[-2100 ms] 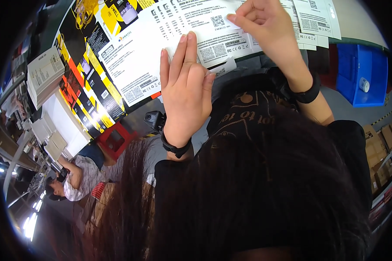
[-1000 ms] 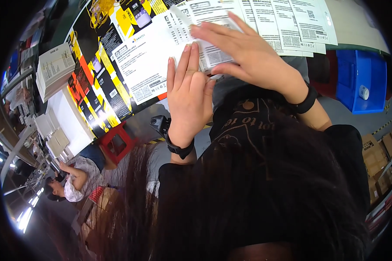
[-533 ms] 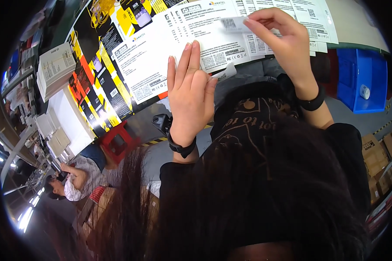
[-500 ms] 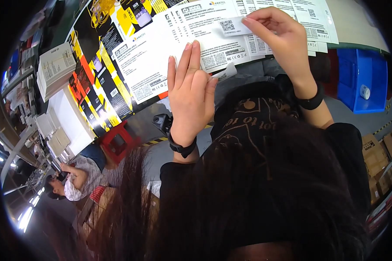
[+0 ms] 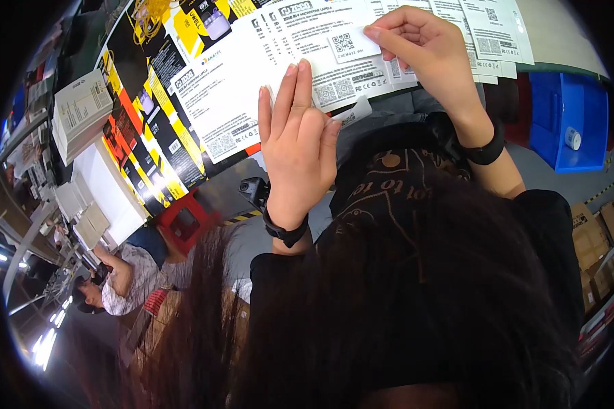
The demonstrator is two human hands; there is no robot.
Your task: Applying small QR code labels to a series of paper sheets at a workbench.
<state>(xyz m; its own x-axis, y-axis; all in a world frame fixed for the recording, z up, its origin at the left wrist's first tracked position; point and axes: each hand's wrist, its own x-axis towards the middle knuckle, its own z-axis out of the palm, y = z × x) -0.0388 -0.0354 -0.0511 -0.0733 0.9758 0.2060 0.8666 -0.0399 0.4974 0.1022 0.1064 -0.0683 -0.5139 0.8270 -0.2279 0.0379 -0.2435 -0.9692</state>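
A small white sticker (image 5: 348,46) with a square code is pinched by its right end between the thumb and fingers of my right hand (image 5: 423,51). It lies over one of the overlapping white printed sheets (image 5: 235,88); whether it touches the paper, I cannot tell. My left hand (image 5: 297,133) rests with fingers stretched out, their tips on the sheets left of the sticker. A curled bit of paper (image 5: 357,112) sticks out past the sheets' near edge, beside my left thumb.
Under the sheets lies a black and yellow printed board (image 5: 160,140). A stack of white leaflets (image 5: 82,112) stands at the left. On the right is a blue bin (image 5: 569,129) holding a white roll (image 5: 573,139). Another person (image 5: 123,276) sits at the lower left, near a red stool (image 5: 184,225).
My right hand has moved slightly left, and the sticker now faces up flatter over the sheet. My left hand has stayed almost in place.
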